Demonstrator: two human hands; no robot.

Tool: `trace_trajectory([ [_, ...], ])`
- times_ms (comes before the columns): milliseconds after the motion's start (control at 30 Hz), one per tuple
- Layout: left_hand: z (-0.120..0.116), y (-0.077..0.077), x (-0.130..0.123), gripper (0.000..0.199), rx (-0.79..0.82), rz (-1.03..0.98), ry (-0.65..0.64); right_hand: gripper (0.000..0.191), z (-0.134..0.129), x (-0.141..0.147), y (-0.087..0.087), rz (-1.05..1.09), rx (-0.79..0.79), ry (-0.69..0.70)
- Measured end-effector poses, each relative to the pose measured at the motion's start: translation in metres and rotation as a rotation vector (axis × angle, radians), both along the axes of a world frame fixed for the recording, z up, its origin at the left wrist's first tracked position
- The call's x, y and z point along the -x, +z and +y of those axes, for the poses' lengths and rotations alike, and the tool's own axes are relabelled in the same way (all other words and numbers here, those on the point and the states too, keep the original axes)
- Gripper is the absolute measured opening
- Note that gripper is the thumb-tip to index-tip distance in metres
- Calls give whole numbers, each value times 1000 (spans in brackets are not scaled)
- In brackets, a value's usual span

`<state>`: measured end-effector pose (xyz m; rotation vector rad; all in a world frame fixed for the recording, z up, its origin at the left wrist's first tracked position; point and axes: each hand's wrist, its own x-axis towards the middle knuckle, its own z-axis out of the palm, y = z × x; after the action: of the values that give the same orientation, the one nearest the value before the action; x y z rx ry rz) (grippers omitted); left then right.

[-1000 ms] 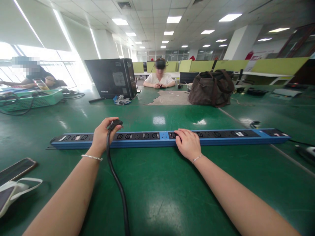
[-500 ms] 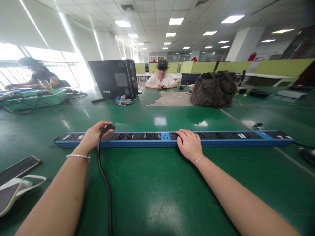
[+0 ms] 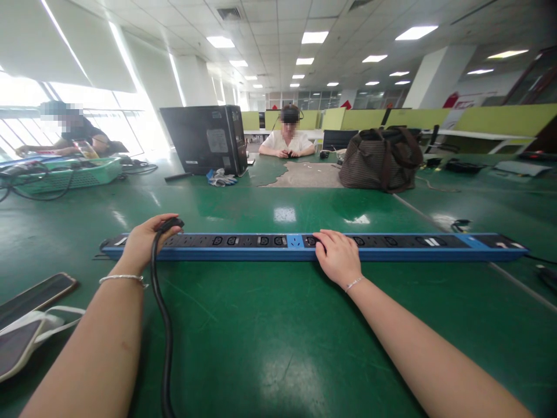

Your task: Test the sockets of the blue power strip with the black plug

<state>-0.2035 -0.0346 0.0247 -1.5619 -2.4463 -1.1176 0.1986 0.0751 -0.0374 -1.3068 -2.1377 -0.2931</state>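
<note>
A long blue and black power strip (image 3: pixel 256 254) lies lengthwise across the green table, its row of sockets facing up. Near its left end my left hand (image 3: pixel 140 242) is closed round a black power plug (image 3: pixel 173 223), held just over the sockets. The plug's prong end is not clearly visible. Its thick black cable (image 3: pixel 163 325) hangs toward me and runs out of view at the bottom. Right of the strip's middle, my right hand (image 3: pixel 338 256) grips it, fingers over the top and thumb at the near side, covering some sockets.
Two phones (image 3: pixel 39 299) lie at left, the nearer with a white strap. Farther back are a green basket (image 3: pixel 93 174) of cables, a black computer case (image 3: pixel 204 142), gloves (image 3: pixel 221 177) and a brown bag (image 3: pixel 378 162). One person (image 3: pixel 287 139) sits opposite, another (image 3: pixel 80 130) at far left.
My left hand has moved left along the strip with the plug and cable, uncovering sockets it hid before. My right hand keeps its place on the strip. The view has shifted slightly.
</note>
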Motion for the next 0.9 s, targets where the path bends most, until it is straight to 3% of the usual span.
trace_trajectory([
  [167,-5,-3,12,48,51,44,90,30,0,0,0,-3,6,-2],
  [400,-9,-19,26,52,93,60,14,30,1,-1,0,4,15,4],
  [900,-15,-27,39,54,53,63,-81,30,3,-2,-2,-2,-15,-1],
])
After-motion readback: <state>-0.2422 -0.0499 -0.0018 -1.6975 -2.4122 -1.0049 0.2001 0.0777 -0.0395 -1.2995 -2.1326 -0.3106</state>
